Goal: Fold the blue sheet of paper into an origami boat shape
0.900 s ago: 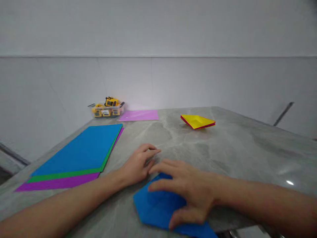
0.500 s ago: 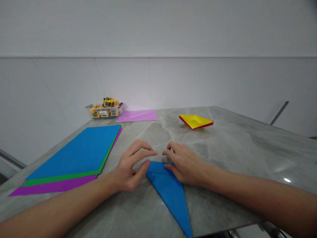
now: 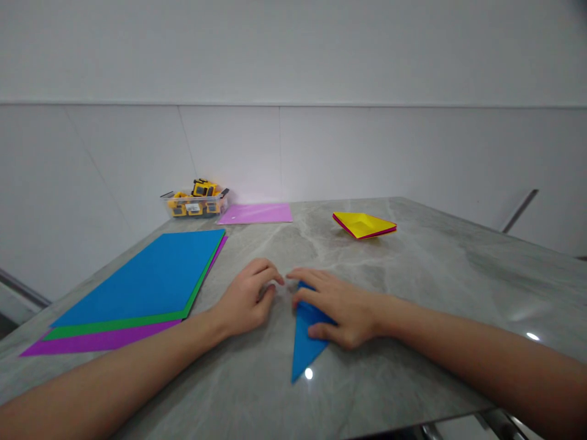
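Observation:
A small folded blue paper point(image 3: 306, 348) lies on the grey marbled table, narrowing to a point toward me. Over its far and right parts rests my right hand point(image 3: 342, 305). Two fingers reach across to the paper's left edge, the thumb lies bent on the near part, and the palm hides the rest. Just left of the paper, my left hand point(image 3: 250, 296) sits on the table with fingers loosely curled. Its thumb and forefinger are a little apart, nothing is between them, and it does not touch the paper.
Blue, green and purple sheets point(image 3: 147, 281) are stacked at the left. Behind them stands a clear plastic box point(image 3: 197, 206) of yellow toy vehicles beside a pink sheet point(image 3: 257, 213). A folded yellow-and-red paper piece point(image 3: 364, 225) sits at the back right. The table point(image 3: 440, 391) ends at a near edge.
The blue paper has turned and shifted away from me, so its near point lies farther left. My right hand has come over more of it; my left hand has drawn its fingers in slightly.

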{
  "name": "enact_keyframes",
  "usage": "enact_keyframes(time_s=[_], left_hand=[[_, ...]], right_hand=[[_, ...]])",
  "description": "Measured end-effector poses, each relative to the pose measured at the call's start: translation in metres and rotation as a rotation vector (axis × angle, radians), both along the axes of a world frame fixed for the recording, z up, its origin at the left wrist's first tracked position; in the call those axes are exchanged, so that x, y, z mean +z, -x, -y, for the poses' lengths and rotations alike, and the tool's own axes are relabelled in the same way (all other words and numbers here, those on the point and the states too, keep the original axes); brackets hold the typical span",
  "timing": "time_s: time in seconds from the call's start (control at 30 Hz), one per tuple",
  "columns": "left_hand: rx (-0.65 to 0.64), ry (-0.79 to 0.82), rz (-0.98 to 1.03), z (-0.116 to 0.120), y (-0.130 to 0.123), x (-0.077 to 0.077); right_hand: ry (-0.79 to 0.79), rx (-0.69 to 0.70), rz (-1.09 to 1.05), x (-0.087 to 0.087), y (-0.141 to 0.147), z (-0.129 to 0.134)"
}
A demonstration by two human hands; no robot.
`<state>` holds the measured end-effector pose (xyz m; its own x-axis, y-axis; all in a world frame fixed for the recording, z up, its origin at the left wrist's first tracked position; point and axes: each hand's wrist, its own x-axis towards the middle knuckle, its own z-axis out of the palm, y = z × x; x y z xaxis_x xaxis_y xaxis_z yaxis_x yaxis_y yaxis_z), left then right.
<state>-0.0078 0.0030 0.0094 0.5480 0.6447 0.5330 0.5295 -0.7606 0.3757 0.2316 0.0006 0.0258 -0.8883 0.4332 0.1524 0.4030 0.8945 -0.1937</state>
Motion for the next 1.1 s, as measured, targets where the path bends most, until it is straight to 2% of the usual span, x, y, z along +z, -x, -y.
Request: enact_keyframes(time_s=[0.07,0.17,0.3,0.43,0.57,0.63,0.73,0.83,0.9,0.97,1.1], left_hand=[[0.038,0.055,-0.107,-0.004,-0.001,-0.005],[-0.003,0.088,-0.189,-0.006,0.000,-0.006],[-0.156,0.136,-0.221,-0.001,0.003,0.004],[-0.226,0.197,-0.227,0.006,0.000,0.010],[-0.129,0.314,-0.123,0.009,-0.002,0.006],[-0.131,0.436,0.021,0.007,-0.003,0.004],[-0.283,0.661,0.289,0.008,-0.008,0.002],[-0.378,0.792,0.513,0.013,-0.016,0.003],[-0.372,0.818,0.637,0.017,-0.021,0.005],[-0.311,0.774,0.682,0.022,-0.023,0.010],[-0.125,0.613,0.782,0.028,-0.025,0.023]], right_hand=[[-0.046,-0.198,0.005,-0.006,0.000,-0.006],[-0.128,-0.426,0.009,-0.015,0.003,-0.011],[-0.213,-0.571,-0.024,-0.023,0.009,-0.013],[-0.289,-0.603,-0.108,-0.023,0.013,-0.013],[-0.314,-0.583,-0.155,-0.020,0.014,-0.014],[-0.260,-0.580,-0.163,-0.018,0.014,-0.014],[-0.114,-0.639,-0.212,-0.013,0.014,-0.015],[0.073,-0.677,-0.360,-0.008,0.016,-0.018],[0.151,-0.676,-0.499,-0.005,0.019,-0.018],[0.190,-0.646,-0.628,-0.003,0.023,-0.015],[0.301,-0.452,-0.702,0.001,0.026,-0.002]])
